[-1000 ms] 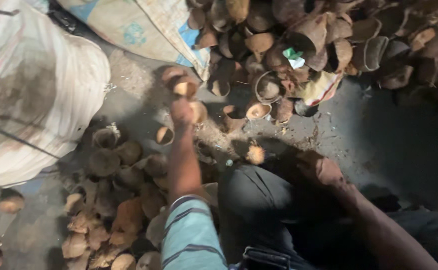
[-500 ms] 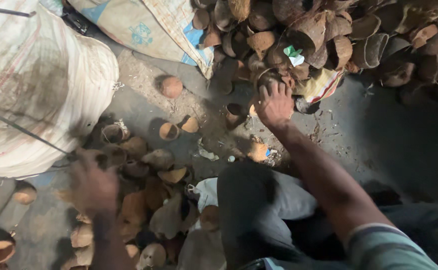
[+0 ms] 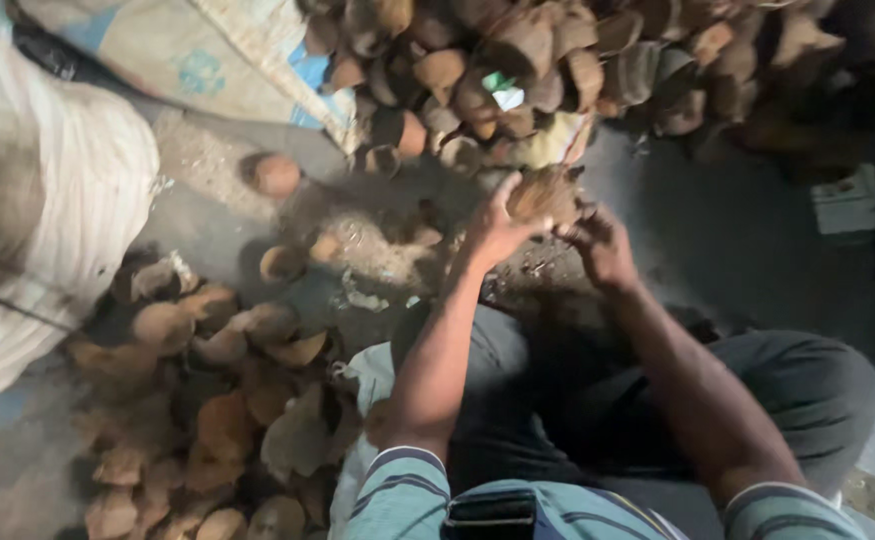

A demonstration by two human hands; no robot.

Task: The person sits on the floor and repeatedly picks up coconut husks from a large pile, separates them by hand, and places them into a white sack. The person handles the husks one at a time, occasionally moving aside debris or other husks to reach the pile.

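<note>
A brown coconut shell (image 3: 542, 193) is gripped between the left hand (image 3: 492, 228) and right hand (image 3: 602, 240), both closed on it, at 12 o'clock before the big shell heap (image 3: 557, 70), seemingly for steadiness.

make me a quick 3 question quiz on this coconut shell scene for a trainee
1. True or false: both hands are on the same coconut shell.
2. Where does the big pile of coconut shells lie? A) at the top of the view B) on the person's lap C) inside the white sack
3. What lies at the left edge of the view?

Key
1. True: the left hand and the right hand grip one coconut shell between them.
2. A: the big pile of coconut shells runs along the top.
3. A bulging white sack.
</note>
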